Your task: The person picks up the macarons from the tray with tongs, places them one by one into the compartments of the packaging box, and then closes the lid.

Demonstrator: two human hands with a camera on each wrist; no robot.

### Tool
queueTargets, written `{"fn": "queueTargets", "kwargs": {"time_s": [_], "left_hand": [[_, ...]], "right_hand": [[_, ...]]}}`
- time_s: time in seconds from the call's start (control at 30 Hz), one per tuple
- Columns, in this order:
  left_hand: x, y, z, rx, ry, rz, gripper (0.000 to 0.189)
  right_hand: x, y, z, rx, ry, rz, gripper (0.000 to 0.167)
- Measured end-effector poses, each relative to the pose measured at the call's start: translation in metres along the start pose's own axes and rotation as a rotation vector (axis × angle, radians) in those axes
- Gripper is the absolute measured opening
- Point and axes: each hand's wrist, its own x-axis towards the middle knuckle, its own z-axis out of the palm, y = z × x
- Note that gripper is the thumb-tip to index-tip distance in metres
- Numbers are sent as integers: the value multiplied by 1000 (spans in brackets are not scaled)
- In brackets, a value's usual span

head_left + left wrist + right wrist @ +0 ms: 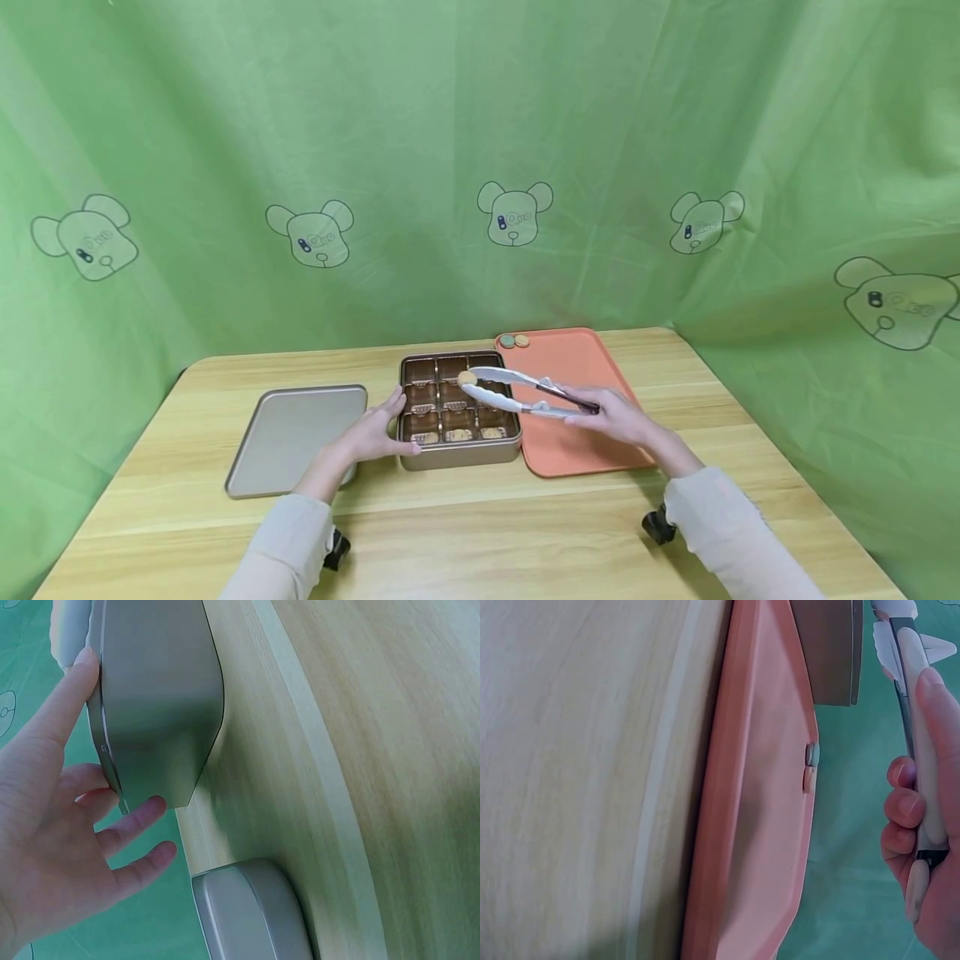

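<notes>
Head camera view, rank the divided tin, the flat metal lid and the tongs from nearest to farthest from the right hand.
1. Tongs: held in the right hand.
2. Divided tin: left of that hand, mid-table.
3. Flat metal lid: farther left, beyond the tin.

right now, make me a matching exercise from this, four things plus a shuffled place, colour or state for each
Things
1. Tongs
2. Tray
3. Grey lid
4. Green cookie

Matches
A. Left of the tin
B. In the tray's far left corner
C. Gripped by the right hand
D. Coral pink

Pairs: 1-C, 2-D, 3-A, 4-B
</notes>
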Motion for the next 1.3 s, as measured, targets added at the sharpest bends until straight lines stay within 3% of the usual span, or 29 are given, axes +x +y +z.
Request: {"fn": "queueTargets", "kwargs": {"time_s": [0.2, 1.3], "left_hand": [[1, -2, 1, 2, 5, 0, 99], [0, -1, 0, 2, 0, -2, 98]], "right_hand": [[1, 0, 0, -33, -27, -38, 58], [3, -5, -3, -43, -107, 6, 60]]}}
